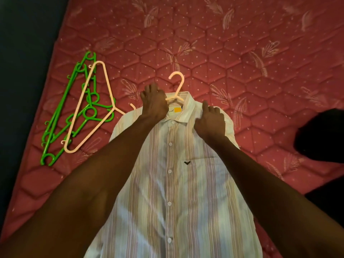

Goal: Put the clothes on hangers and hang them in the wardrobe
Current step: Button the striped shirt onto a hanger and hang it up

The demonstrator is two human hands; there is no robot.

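A red quilted mattress (232, 58) with a pale leaf print fills the view, with a dark strip of floor beyond its left edge.

A pale striped button-up shirt (178, 183) lies flat and face up on it, buttoned down the front, collar pointing away from the person. A peach plastic hanger (177, 84) sits inside the neck: its hook sticks out past the collar, one arm tip pokes out just left of the left hand, and the rest is hidden under the cloth.

The left hand (154, 103) rests at the left side of the collar, fingers curled over its edge and seemingly pinching fabric close to the hanger's neck, probably to hold the hanger steady and draw the shoulder over its arm. The right hand (210, 120) lies on the right shoulder of the shirt, fingers bent and gathering cloth, forefinger raised; it looks to be settling that shoulder onto the hanger.

Well to the left of the left hand lies a spare peach hanger (89, 108) across a loose pile of green plastic hangers (74, 116), presumably kept within reach for later garments. To the right of the right hand, a dark garment (322, 136) lies on the mattress, too dim to identify.
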